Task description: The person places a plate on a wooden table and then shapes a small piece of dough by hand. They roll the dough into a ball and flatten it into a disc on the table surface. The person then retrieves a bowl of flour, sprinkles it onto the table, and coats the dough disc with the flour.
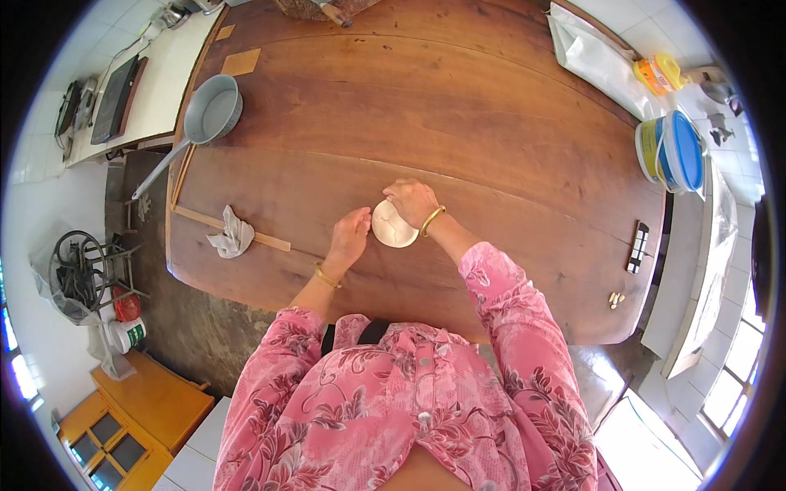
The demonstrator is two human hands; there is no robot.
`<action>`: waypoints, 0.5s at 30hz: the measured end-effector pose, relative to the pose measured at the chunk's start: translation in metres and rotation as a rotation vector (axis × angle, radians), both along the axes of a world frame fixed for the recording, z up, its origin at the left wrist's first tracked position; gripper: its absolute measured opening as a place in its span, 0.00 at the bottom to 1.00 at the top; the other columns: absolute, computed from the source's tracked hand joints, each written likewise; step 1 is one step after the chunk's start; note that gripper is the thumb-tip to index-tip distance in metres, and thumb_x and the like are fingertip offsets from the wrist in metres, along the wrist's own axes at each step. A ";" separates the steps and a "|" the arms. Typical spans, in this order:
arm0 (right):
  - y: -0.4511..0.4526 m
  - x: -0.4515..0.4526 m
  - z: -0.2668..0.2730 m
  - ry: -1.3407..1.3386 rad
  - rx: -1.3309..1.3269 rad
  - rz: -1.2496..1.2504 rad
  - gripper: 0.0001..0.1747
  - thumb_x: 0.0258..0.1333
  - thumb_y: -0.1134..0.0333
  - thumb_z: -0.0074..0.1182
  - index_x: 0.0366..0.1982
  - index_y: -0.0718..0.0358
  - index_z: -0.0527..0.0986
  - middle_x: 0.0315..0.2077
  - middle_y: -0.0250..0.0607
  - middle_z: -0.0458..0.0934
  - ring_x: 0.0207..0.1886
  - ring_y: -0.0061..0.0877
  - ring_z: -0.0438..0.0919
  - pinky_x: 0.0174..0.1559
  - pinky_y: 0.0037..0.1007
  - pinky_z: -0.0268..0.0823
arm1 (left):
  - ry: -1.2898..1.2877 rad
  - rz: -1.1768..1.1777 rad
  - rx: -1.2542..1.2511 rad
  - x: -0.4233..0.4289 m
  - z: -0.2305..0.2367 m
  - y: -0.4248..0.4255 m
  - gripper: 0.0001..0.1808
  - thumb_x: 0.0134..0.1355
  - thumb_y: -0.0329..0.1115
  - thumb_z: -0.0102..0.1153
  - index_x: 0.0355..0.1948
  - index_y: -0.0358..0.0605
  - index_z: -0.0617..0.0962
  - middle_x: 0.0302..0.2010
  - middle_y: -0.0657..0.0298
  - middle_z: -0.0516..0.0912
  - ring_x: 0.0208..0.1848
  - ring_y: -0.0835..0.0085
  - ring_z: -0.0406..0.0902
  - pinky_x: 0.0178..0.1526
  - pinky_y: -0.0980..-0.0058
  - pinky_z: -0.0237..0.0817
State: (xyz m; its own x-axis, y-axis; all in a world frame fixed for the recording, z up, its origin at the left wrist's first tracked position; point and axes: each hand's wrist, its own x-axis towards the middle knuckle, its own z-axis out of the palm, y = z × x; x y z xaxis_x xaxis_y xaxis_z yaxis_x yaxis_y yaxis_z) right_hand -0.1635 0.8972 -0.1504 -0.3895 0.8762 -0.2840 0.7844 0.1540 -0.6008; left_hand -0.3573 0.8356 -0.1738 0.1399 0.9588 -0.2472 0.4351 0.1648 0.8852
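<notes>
A round, pale piece of dough (pixel 392 228) with creases across its top lies on the wooden tabletop (pixel 344 116) in front of me. The curled fingers of my right hand (pixel 414 201) grip its upper right edge and cover part of it. At the dough's left edge are the fingertips of my left hand (pixel 351 238), held close together; whether they press on the dough cannot be made out. Each wrist wears a gold-coloured bangle.
Left on the table are a crumpled cloth (pixel 233 234), a wooden strip (pixel 270 240) and a grey long-handled saucepan (pixel 212 109). On the right are a phone-like black object (pixel 637 247), small pale pieces (pixel 616 300) and a blue-lidded bucket (pixel 668 152). An induction cooker (pixel 115 101) sits on the left counter.
</notes>
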 end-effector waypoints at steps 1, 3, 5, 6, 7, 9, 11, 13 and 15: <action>-0.001 0.001 -0.002 -0.001 0.022 0.010 0.15 0.52 0.62 0.56 0.42 0.57 0.80 0.40 0.41 0.79 0.48 0.37 0.76 0.50 0.38 0.68 | 0.137 -0.065 0.112 0.006 -0.003 0.003 0.16 0.60 0.27 0.52 0.49 0.31 0.77 0.38 0.59 0.82 0.38 0.78 0.77 0.39 0.78 0.69; -0.003 0.000 -0.003 0.000 0.063 0.030 0.14 0.50 0.64 0.57 0.40 0.56 0.81 0.38 0.41 0.79 0.47 0.38 0.76 0.49 0.39 0.69 | 0.258 -0.081 0.201 0.015 -0.008 0.005 0.15 0.57 0.26 0.55 0.45 0.31 0.78 0.35 0.58 0.82 0.36 0.78 0.77 0.37 0.77 0.69; -0.003 -0.001 0.002 -0.035 -0.028 0.010 0.15 0.46 0.66 0.60 0.40 0.54 0.81 0.40 0.40 0.79 0.47 0.38 0.76 0.48 0.39 0.70 | 0.227 0.016 0.155 0.021 -0.014 0.006 0.13 0.54 0.26 0.57 0.41 0.30 0.79 0.32 0.58 0.81 0.34 0.76 0.77 0.36 0.75 0.68; -0.002 -0.002 0.005 -0.051 -0.075 0.001 0.16 0.44 0.66 0.62 0.40 0.53 0.82 0.40 0.40 0.80 0.47 0.38 0.77 0.47 0.39 0.70 | 0.195 0.002 0.068 0.021 -0.012 0.008 0.12 0.54 0.26 0.57 0.40 0.32 0.79 0.31 0.55 0.80 0.34 0.69 0.77 0.38 0.72 0.68; -0.002 0.000 0.006 -0.032 -0.124 0.009 0.16 0.42 0.67 0.63 0.39 0.53 0.82 0.41 0.40 0.79 0.47 0.38 0.76 0.47 0.39 0.70 | 0.162 -0.012 -0.019 0.021 -0.009 0.011 0.11 0.53 0.27 0.58 0.38 0.34 0.79 0.30 0.53 0.80 0.34 0.63 0.77 0.39 0.68 0.69; 0.000 0.004 0.005 0.006 -0.226 0.025 0.17 0.40 0.68 0.64 0.38 0.54 0.82 0.42 0.42 0.78 0.48 0.39 0.75 0.47 0.38 0.70 | 0.119 -0.031 -0.131 0.022 -0.002 0.013 0.11 0.51 0.26 0.59 0.37 0.36 0.79 0.30 0.51 0.80 0.35 0.57 0.77 0.41 0.65 0.69; -0.021 0.012 0.000 0.136 0.070 0.068 0.16 0.39 0.69 0.64 0.37 0.56 0.81 0.42 0.42 0.78 0.47 0.39 0.75 0.45 0.37 0.70 | 0.097 -0.040 -0.183 0.024 0.007 0.008 0.13 0.49 0.23 0.60 0.39 0.35 0.78 0.33 0.51 0.80 0.36 0.60 0.78 0.42 0.66 0.69; -0.047 0.022 0.000 0.274 0.297 0.059 0.15 0.39 0.70 0.63 0.35 0.57 0.80 0.40 0.42 0.78 0.46 0.39 0.75 0.44 0.36 0.71 | 0.122 -0.116 0.273 0.027 0.024 -0.009 0.16 0.48 0.21 0.61 0.41 0.35 0.77 0.38 0.52 0.79 0.39 0.63 0.78 0.42 0.68 0.69; -0.065 0.028 0.003 0.434 0.455 -0.003 0.12 0.39 0.71 0.62 0.32 0.58 0.80 0.36 0.40 0.78 0.44 0.39 0.75 0.43 0.35 0.70 | 0.026 -0.085 0.332 0.029 0.027 -0.025 0.18 0.47 0.19 0.61 0.42 0.36 0.77 0.42 0.52 0.78 0.41 0.64 0.78 0.43 0.69 0.69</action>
State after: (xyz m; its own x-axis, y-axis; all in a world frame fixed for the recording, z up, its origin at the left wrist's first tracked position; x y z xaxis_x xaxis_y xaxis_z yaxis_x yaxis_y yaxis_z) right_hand -0.1355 0.8322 -0.1471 -0.3826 0.8733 0.3015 0.4846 0.4675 -0.7393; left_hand -0.3284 0.8110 -0.1464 0.2200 0.9728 0.0723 0.4579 -0.1685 0.8729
